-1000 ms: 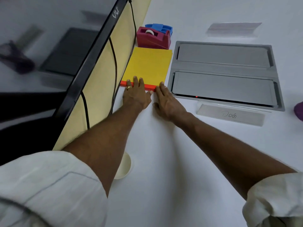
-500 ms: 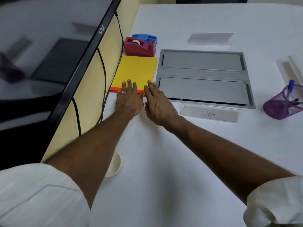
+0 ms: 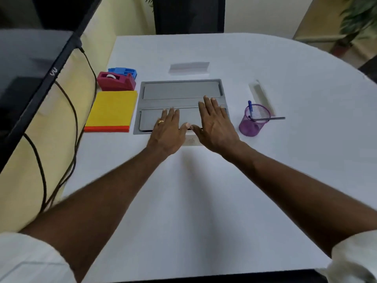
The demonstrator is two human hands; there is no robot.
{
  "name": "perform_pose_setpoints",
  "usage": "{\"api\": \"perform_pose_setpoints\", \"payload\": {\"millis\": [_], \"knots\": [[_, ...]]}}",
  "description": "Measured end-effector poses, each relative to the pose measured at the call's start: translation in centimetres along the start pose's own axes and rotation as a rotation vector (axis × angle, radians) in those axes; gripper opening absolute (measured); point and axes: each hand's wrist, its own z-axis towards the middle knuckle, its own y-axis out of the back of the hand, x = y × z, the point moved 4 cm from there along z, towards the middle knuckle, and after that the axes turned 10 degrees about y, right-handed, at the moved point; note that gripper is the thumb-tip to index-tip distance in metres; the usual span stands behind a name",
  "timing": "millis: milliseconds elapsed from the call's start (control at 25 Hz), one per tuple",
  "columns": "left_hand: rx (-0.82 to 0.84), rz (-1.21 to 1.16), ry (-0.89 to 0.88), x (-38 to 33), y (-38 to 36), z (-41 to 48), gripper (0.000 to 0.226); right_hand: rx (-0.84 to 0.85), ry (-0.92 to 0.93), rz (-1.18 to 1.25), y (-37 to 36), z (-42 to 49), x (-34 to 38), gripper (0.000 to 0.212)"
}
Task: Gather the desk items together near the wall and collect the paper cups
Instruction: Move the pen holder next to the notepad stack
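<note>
While your left hand and right hand lie spread over the grey panel at frame centre, fingers straight and gripping nothing, the yellow paper pad and maroon tape dispenser sit left of it, beside the cream wall. The purple mesh pen holder stands on the counter just right of your right hand.

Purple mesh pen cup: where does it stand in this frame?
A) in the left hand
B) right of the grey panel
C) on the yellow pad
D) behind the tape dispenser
B: the purple mesh pen cup stands upright just right of the grey panel, far from the pad and the dispenser.
</note>
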Motion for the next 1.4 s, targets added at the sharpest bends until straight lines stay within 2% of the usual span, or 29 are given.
{"api": "perform_pose_setpoints", "payload": {"millis": [240,400,640,760,840,920,1080,1240,1400], "knots": [[0.079,-0.209,-0.137,-11.7,-1.7,-2.9,0.067,-0.085,-0.105,0.006,5.7,-4.6,-10.2,0.072],[0.135,-0.359,-0.139,-16.7,-3.1,-1.7,0.066,-0.103,-0.196,0.184,7.6,-5.5,-16.8,0.047],[0.289,-0.351,0.001,-19.5,-7.4,1.6,0.098,-0.073,-0.406,0.579,4.5,-8.6,-23.5,0.067],[0.302,-0.386,-0.023,-20.6,-8.2,2.4,0.114,0.036,-0.429,0.817,2.2,-8.4,-24.6,0.087],[0.302,-0.430,-0.002,-21.1,-8.6,3.0,0.116,0.051,-0.452,0.941,1.0,-7.9,-25.0,0.088],[0.323,-0.500,0.042,-21.4,-9.0,3.3,0.114,-0.001,-0.466,0.987,0.0,-7.3,-24.8,0.066],[0.344,-0.685,0.052,-21.2,-9.8,3.6,0.085,-0.182,-0.498,1.100,-1.1,-6.7,-24.5,0.054],[0.311,-0.762,0.050,-19.6,-9.0,3.5,0.080,-0.267,-0.510,1.113,-1.1,-6.6,-23.4,0.058],[0.169,-0.806,0.034,-17.7,-6.2,3.3,0.076,-0.333,-0.450,1.041,0.6,-5.4,-20.3,0.068]]}}
